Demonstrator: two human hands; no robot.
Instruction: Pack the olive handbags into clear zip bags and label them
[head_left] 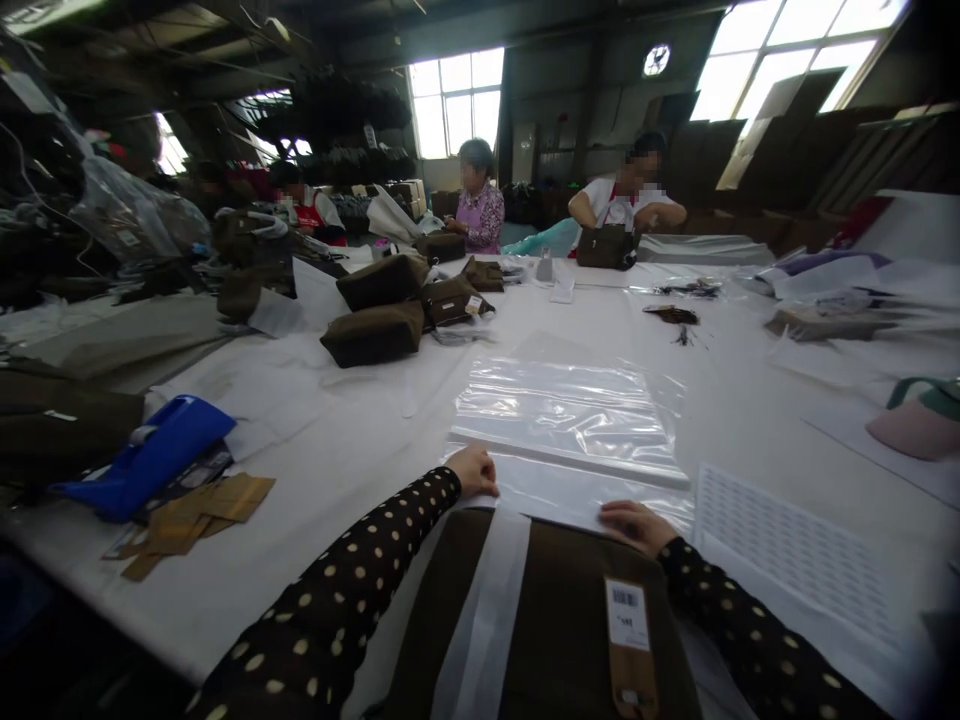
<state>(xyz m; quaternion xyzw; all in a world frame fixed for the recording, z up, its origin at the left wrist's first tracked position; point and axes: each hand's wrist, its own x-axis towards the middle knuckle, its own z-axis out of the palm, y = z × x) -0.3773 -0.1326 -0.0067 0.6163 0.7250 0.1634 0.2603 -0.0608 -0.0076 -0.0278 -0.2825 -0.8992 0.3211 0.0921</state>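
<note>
A dark brown fabric bag (570, 610) lies close in front of me, with a pale white strip (487, 590) running down its left part. A paper hang tag (630, 630) with a barcode label rests on its right side. My left hand (474, 472) is at the bag's far edge by the top of the strip, fingers curled and pressed together; what they pinch is hidden. At the far right edge, my right hand (637, 524) lies with fingers stretched out to the left. Just beyond both hands are flat clear plastic bags (562, 410), shiny and stacked.
Label sheets (787, 550) lie at the right, near a pink and green cap (915, 425). Brown cardboard pieces (199, 515) and a blue pouch (161, 450) sit left. More brown bags (375, 335) are piled farther off. Co-workers (480, 205) stand across the white table (352, 430).
</note>
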